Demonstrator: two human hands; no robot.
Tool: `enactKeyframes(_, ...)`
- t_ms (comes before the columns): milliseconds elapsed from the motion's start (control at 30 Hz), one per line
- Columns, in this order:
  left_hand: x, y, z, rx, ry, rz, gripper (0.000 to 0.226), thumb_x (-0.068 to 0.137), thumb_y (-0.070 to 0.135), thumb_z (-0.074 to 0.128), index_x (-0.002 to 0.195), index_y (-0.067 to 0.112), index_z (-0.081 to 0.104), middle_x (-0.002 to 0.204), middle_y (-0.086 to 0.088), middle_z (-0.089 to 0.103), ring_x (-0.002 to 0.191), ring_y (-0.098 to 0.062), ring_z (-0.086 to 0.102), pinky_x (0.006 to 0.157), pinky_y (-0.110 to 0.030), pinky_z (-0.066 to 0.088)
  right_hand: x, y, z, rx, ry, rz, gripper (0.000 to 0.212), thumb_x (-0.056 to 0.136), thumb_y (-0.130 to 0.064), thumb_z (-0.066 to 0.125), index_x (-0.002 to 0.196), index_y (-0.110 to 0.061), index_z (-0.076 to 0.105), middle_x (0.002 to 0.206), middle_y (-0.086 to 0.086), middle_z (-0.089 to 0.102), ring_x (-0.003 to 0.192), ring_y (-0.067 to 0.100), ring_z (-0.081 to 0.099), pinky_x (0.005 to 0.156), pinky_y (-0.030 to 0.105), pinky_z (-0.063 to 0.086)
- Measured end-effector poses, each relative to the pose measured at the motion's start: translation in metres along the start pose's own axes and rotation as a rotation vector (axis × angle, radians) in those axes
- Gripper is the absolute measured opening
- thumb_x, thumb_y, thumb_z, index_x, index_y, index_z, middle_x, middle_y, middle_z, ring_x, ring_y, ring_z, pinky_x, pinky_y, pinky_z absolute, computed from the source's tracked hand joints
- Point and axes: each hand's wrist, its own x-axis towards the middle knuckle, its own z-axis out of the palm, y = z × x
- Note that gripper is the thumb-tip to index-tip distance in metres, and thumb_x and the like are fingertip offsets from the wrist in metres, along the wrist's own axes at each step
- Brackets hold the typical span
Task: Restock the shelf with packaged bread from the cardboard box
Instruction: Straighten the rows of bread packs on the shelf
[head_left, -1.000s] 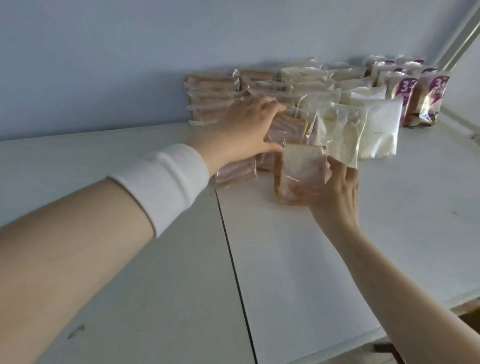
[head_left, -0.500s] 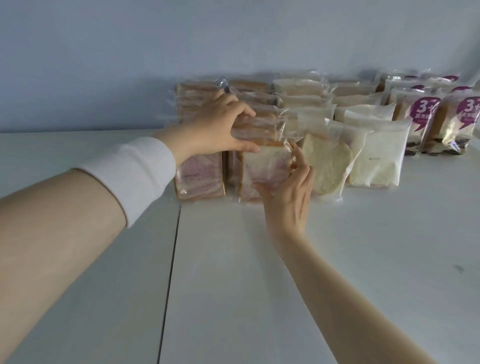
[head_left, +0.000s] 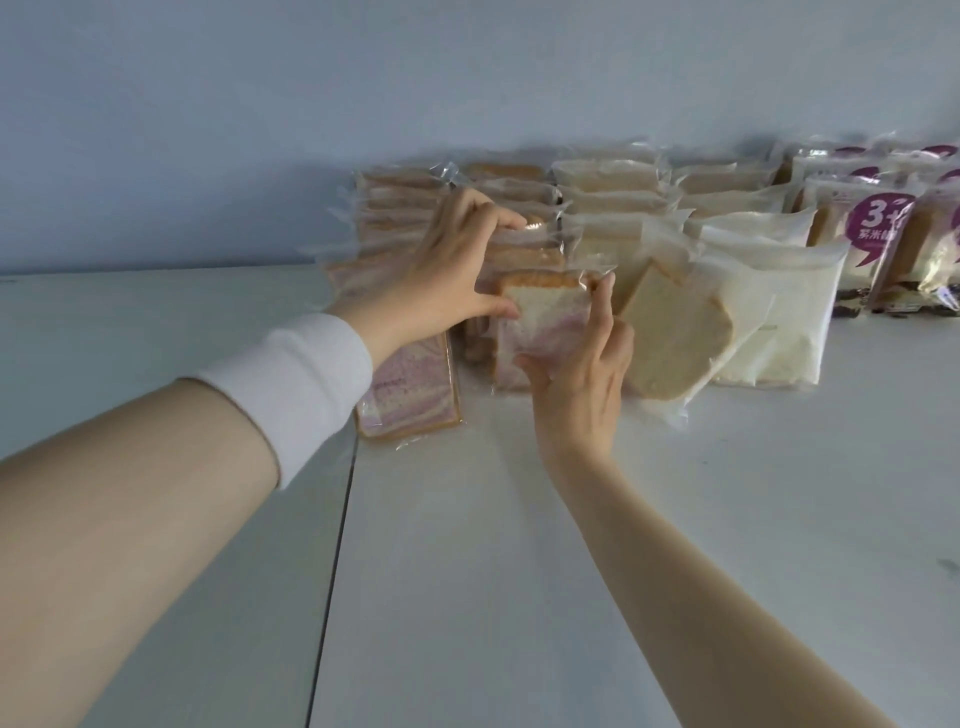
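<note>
A clear-wrapped pack of pink-swirled bread (head_left: 540, 322) stands upright at the front of a row on the white shelf (head_left: 571, 519). My right hand (head_left: 576, 384) grips its lower right side from the front, fingers up along its edge. My left hand (head_left: 457, 265), with a white wristband, reaches over the row behind; its thumb touches the pack's left edge and its fingers curl over the packs behind. Another pink-swirled pack (head_left: 410, 395) leans at the front left. The cardboard box is out of view.
Rows of pale bread packs (head_left: 769, 306) stand to the right, one slice pack (head_left: 675, 338) tilted against the front. Purple-labelled packs (head_left: 878, 244) fill the far right. A blue wall backs the shelf. A seam (head_left: 337, 519) splits the shelf boards.
The pack in my right hand has been stood more upright against the row. My left hand has shifted slightly right over the packs behind. The camera has moved closer.
</note>
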Motion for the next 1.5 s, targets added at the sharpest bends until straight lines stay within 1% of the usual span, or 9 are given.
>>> enactKeyframes(133,0.001,-0.005,0.003,0.069,0.017,0.025,0.079,0.066,0.032,0.081,0.131,0.006,0.043,0.122,-0.017,0.039,0.119,-0.025,0.038,0.099,-0.015,0.021,0.001,-0.002,0.002,-0.078,0.006,-0.001,0.098,0.074,-0.016,0.074,0.149,-0.011,0.011,0.125,0.015,0.045,0.116,0.033,0.043,0.099,0.035,0.035)
enactKeyframes(367,-0.005,-0.009,0.003,0.150,-0.042,0.086,0.088,0.069,0.039,0.078,0.140,0.010,0.035,0.136,-0.014,0.037,0.129,-0.029,0.033,0.109,-0.034,0.028,-0.008,-0.001,-0.001,-0.078,-0.070,-0.015,0.099,0.076,-0.012,0.072,0.150,-0.012,0.006,0.135,0.014,0.040,0.125,0.031,0.037,0.103,0.030,0.029)
enactKeyframes(633,0.000,-0.011,-0.012,-0.210,-0.092,-0.042,0.077,0.071,0.026,0.078,0.136,0.024,0.038,0.140,0.005,0.044,0.123,0.000,0.039,0.104,-0.012,0.028,-0.012,-0.015,0.010,-0.066,-0.072,-0.037,0.102,0.073,-0.011,0.075,0.149,-0.010,0.007,0.135,0.013,0.040,0.124,0.031,0.040,0.102,0.035,0.037)
enactKeyframes(733,-0.004,-0.008,-0.014,-0.169,-0.099,-0.047,0.081,0.072,0.031,0.077,0.141,0.023,0.033,0.148,0.006,0.036,0.135,-0.007,0.032,0.106,-0.012,0.021,-0.012,-0.018,0.010,-0.069,-0.087,-0.022,0.104,0.074,-0.013,0.075,0.149,-0.010,0.004,0.138,0.013,0.038,0.126,0.031,0.038,0.106,0.035,0.033)
enactKeyframes(867,-0.032,-0.007,-0.029,-0.106,0.114,-0.084,0.078,0.072,0.032,0.077,0.138,0.017,0.039,0.144,-0.001,0.040,0.134,-0.016,0.031,0.104,-0.014,0.018,-0.015,-0.015,0.000,-0.058,-0.124,-0.030,0.102,0.076,-0.015,0.073,0.149,-0.006,0.002,0.147,0.020,0.026,0.135,0.032,0.029,0.113,0.031,0.020)
enactKeyframes(1000,-0.086,-0.031,-0.037,0.059,0.312,-0.160,0.061,0.073,0.033,0.074,0.122,0.004,0.053,0.124,-0.015,0.054,0.117,-0.034,0.045,0.095,-0.021,0.025,-0.039,-0.021,-0.015,-0.101,0.051,-0.223,0.073,0.080,-0.026,0.065,0.140,-0.005,0.031,0.127,0.025,0.042,0.115,0.031,0.039,0.100,0.017,0.022)
enactKeyframes(1100,-0.098,-0.057,-0.034,0.009,0.393,-0.361,0.065,0.075,0.027,0.074,0.127,-0.002,0.046,0.127,-0.020,0.050,0.115,-0.038,0.049,0.101,-0.036,0.033,-0.057,-0.044,-0.021,-0.147,-0.218,-0.200,0.058,0.083,-0.040,0.062,0.127,-0.006,0.047,0.123,0.017,0.045,0.114,0.031,0.043,0.097,0.030,0.037)
enactKeyframes(1200,-0.087,-0.067,-0.028,-0.255,0.317,-0.635,0.077,0.079,0.024,0.073,0.139,0.002,0.030,0.138,-0.017,0.044,0.116,-0.031,0.054,0.102,-0.038,0.042,-0.064,-0.062,-0.015,-0.296,-0.567,-0.037,0.071,0.082,-0.058,0.053,0.133,-0.009,0.043,0.130,0.009,0.041,0.124,0.027,0.036,0.102,0.033,0.033)
enactKeyframes(1500,-0.064,-0.067,-0.017,-0.467,0.397,-0.707,0.059,0.076,0.014,0.075,0.125,0.006,0.043,0.112,-0.006,0.058,0.105,-0.025,0.061,0.093,-0.043,0.050,-0.069,-0.070,-0.004,-0.097,-0.529,0.165,0.064,0.075,-0.049,0.069,0.123,-0.015,0.043,0.123,0.003,0.056,0.115,0.025,0.049,0.088,0.032,0.039)
